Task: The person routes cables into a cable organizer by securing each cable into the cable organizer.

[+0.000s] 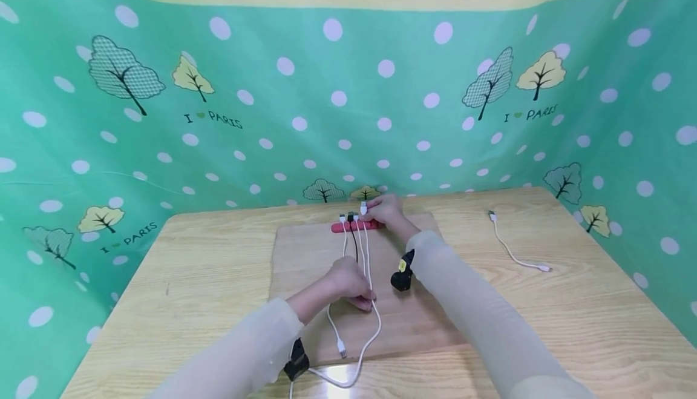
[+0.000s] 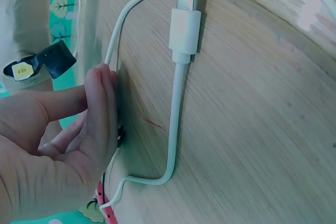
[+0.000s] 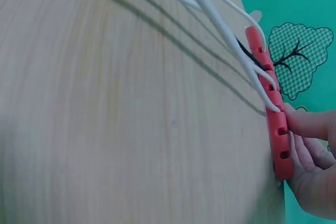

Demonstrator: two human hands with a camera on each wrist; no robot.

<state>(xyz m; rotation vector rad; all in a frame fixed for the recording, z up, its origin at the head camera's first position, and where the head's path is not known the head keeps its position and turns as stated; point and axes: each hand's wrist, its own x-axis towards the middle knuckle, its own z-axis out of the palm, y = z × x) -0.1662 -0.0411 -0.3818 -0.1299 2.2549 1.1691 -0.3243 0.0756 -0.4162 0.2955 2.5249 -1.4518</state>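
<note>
A red cable organizer (image 1: pixel 339 227) with a row of slots lies along the far edge of a wooden board (image 1: pixel 296 272). Three cables, two white and one black, run through its left slots, plugs (image 1: pixel 350 217) sticking out behind. My right hand (image 1: pixel 385 210) pinches the white USB plug (image 1: pixel 363 207) of another cable just behind the organizer. In the right wrist view this white cable (image 3: pixel 239 53) lies at a middle slot; two slots nearer the hand hold nothing. Over the board, my left hand (image 1: pixel 348 281) pinches the same long white cable (image 2: pixel 126 11) between thumb and fingers.
One white cable's loose end (image 1: pixel 341 348) lies on the board near its front. A separate short white cable (image 1: pixel 512 253) rests on the table (image 1: pixel 207 278) at the right. A green dotted curtain (image 1: pixel 348 120) hangs behind the far edge. Black wrist cameras (image 1: pixel 403 273) sit on both wrists.
</note>
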